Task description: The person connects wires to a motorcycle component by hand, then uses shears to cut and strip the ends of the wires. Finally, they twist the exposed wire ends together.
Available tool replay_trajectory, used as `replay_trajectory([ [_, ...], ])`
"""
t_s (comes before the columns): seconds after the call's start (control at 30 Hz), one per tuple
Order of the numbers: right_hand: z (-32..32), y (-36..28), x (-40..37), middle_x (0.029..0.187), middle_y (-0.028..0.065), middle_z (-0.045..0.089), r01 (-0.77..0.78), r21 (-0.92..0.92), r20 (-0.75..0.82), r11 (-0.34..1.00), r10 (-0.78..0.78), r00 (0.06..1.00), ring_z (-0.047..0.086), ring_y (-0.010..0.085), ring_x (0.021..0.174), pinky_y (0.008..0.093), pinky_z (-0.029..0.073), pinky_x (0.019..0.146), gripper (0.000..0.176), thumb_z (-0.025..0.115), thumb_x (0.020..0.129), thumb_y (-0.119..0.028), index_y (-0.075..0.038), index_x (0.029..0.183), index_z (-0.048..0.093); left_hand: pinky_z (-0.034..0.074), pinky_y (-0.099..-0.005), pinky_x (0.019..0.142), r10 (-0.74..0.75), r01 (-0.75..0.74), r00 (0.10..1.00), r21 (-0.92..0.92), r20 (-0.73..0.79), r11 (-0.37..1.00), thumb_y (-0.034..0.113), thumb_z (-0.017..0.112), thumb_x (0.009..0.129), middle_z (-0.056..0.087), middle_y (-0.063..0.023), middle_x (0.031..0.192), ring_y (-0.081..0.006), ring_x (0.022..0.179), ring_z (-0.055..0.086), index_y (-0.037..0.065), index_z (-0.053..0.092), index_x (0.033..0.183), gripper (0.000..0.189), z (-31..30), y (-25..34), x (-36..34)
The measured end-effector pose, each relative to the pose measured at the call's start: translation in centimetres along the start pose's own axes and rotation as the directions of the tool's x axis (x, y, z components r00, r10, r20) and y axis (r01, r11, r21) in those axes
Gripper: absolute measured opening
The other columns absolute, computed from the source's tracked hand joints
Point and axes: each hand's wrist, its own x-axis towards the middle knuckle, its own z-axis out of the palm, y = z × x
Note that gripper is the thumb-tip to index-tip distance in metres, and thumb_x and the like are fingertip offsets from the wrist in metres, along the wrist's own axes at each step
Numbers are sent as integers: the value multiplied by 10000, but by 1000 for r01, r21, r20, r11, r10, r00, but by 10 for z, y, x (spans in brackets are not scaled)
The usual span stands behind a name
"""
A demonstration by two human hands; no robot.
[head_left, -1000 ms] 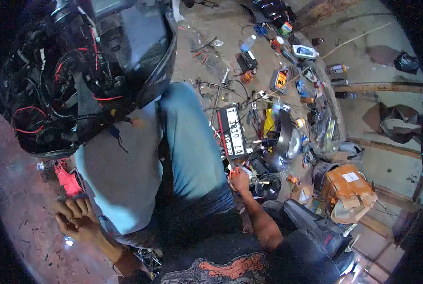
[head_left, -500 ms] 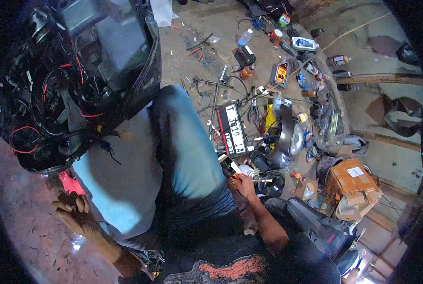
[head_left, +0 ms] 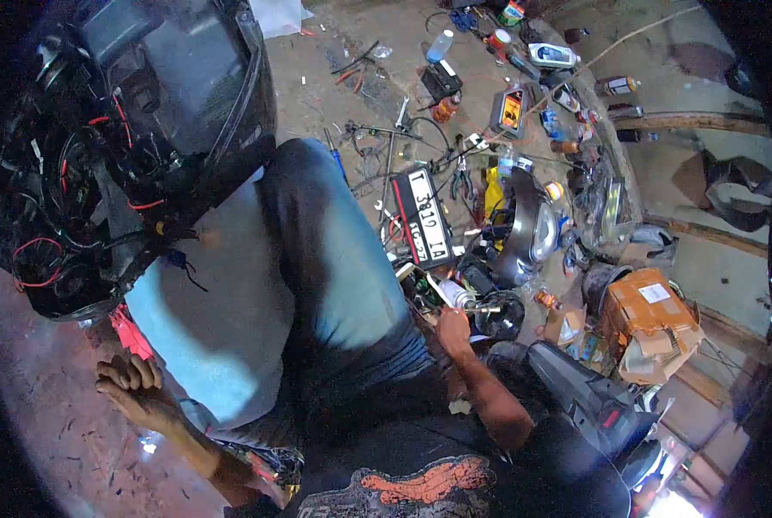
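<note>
My left hand (head_left: 133, 388) hangs over the floor at the lower left, fingers loosely curved and nothing visible in them. Near its fingertips is a pink-red piece (head_left: 130, 332), partly behind the motorcycle's pale side. My right hand (head_left: 452, 330) is down among parts beside my right knee. It is next to a white canister (head_left: 455, 293) and a short rod with a brass-coloured end (head_left: 488, 309). Its fingers are mostly turned from view, so I cannot make out what they touch. A dark open box (head_left: 416, 289) lies just beyond it.
A motorcycle body with exposed wiring (head_left: 84, 190) fills the upper left. On the floor lie a number plate (head_left: 425, 216), pliers (head_left: 462, 183), a spanner (head_left: 401, 112), a headlight cowl (head_left: 528, 233), several bottles and an orange-brown carton (head_left: 649, 311). A grey plastic panel (head_left: 580, 393) is at right.
My right hand has shifted slightly and turned, so its back now faces me more. The left hand's fingers have uncurled a little. The whole view has tilted slightly.
</note>
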Motion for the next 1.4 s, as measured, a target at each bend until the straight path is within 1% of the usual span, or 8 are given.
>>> replay_trajectory([
  [0.27,-12,-17,20,1088,224,770,-22,-99,199,995,41,979,756,397,1023,473,615,869,229,667,939,-183,-16,1006,808,259,-235,487,-37,36,983,6,179,999,466,462,1125,313,36,747,-84,565,298,134,414,908,399,-7,-3,-3],
  [0.43,-21,-24,29,875,246,751,263,-51,31,963,-262,965,752,436,818,531,600,693,174,663,886,-140,-37,889,803,435,-219,602,-106,101,987,42,121,994,508,554,1082,384,36,728,-99,635,447,154,447,881,421,-19,-4,-6],
  [0.53,-19,-27,43,768,205,728,401,-182,-5,898,-408,913,746,409,768,508,592,646,101,683,818,-100,-66,775,768,312,-281,528,-73,79,955,-8,286,997,459,448,1131,354,24,686,-113,571,364,119,430,854,439,-17,-6,-11],
  [0.6,-25,-35,62,828,130,748,546,-481,320,686,-443,838,731,324,753,474,553,674,117,670,840,-106,-100,912,763,294,-283,527,-91,85,977,41,192,996,455,439,1134,361,20,670,-115,572,367,114,436,841,449,-7,-3,-20],
  [0.63,96,8,130,934,185,772,305,-236,108,922,-288,952,763,375,844,513,594,700,213,707,874,-257,-65,886,797,285,-283,524,-80,75,972,34,221,997,454,435,1136,358,20,665,-110,569,359,114,436,834,454,-4,-3,-21],
  [0.67,80,13,134,1009,216,759,560,-177,239,810,-516,822,740,423,947,512,592,768,279,660,911,-294,-50,977,777,275,-283,522,-73,69,963,25,260,997,453,430,1137,354,21,660,-105,566,351,114,436,827,459,-5,-4,-19],
  [0.97,-72,57,52,1020,218,755,221,141,163,965,-243,956,733,426,957,505,584,781,276,656,911,-285,-49,1006,764,272,-280,508,-136,139,979,-12,155,990,451,417,1143,352,30,651,-91,535,323,118,424,814,468,-29,-9,-20],
  [1.4,-39,-14,68,1035,222,749,219,116,108,969,-232,967,724,430,971,496,572,800,279,649,912,-271,-48,1048,746,270,-280,482,-160,161,987,-47,24,986,464,429,1135,358,38,626,-86,506,314,130,453,807,469,-26,-35,-21],
])
